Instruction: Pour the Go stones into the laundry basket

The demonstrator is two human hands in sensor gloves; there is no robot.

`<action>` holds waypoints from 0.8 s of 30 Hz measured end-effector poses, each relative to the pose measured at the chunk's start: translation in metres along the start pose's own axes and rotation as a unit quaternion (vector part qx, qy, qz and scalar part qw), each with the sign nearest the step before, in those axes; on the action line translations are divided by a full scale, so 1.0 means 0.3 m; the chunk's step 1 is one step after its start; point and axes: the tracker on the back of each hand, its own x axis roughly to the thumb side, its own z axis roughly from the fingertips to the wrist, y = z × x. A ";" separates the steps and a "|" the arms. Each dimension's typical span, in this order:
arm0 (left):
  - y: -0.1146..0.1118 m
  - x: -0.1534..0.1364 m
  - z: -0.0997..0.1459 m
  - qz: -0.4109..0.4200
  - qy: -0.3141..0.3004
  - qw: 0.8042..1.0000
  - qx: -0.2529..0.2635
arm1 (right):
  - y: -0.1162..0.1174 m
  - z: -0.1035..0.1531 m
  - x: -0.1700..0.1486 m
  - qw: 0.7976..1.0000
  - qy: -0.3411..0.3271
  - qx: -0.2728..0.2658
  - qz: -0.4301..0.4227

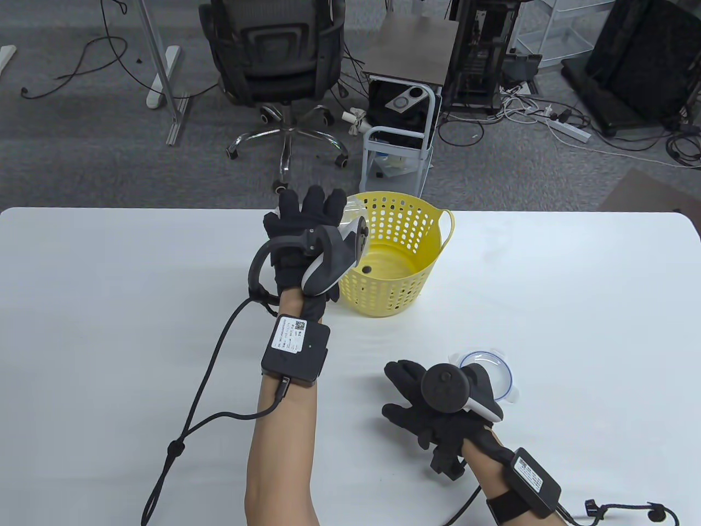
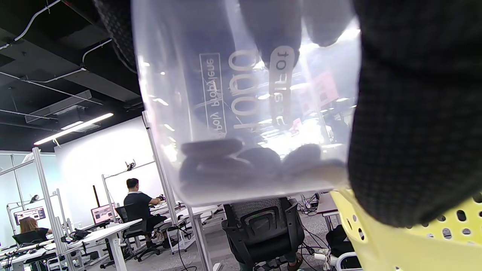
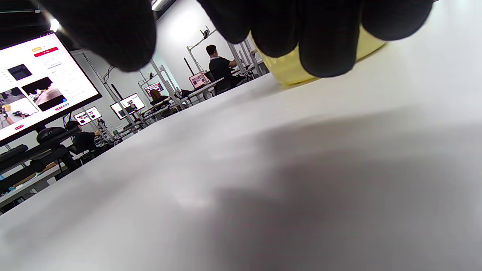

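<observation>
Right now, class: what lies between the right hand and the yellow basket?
Only bare white table separates the right hand from the basket, in the table view.

A white tabletop (image 1: 109,285) with rounded corners. On it stand a yellow perforated basket (image 1: 400,285) near the far edge, and a clear round lid (image 1: 489,373) lying flat nearer the front.

Yellow laundry basket (image 1: 402,257), walls patterned with rows of round holes. Black gloves seen on left hand (image 1: 304,238) and right hand (image 1: 432,408). Translucent container (image 2: 244,113), white print, black Go stones (image 2: 241,160) seen through it. Clear lid (image 1: 490,375), blue ring. White table (image 1: 109,307). Grey-and-white tracker (image 1: 334,260).
</observation>
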 end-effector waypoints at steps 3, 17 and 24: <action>-0.001 0.002 0.000 0.001 0.000 1.000 -0.001 | 0.000 0.000 0.000 1.000 0.000 0.000 0.001; -0.003 0.009 0.005 -0.005 -0.004 1.000 0.001 | -0.003 -0.001 -0.002 1.000 0.004 0.002 0.002; -0.002 0.010 0.004 -0.009 -0.004 1.000 0.003 | -0.003 -0.001 -0.003 1.000 0.005 0.005 0.003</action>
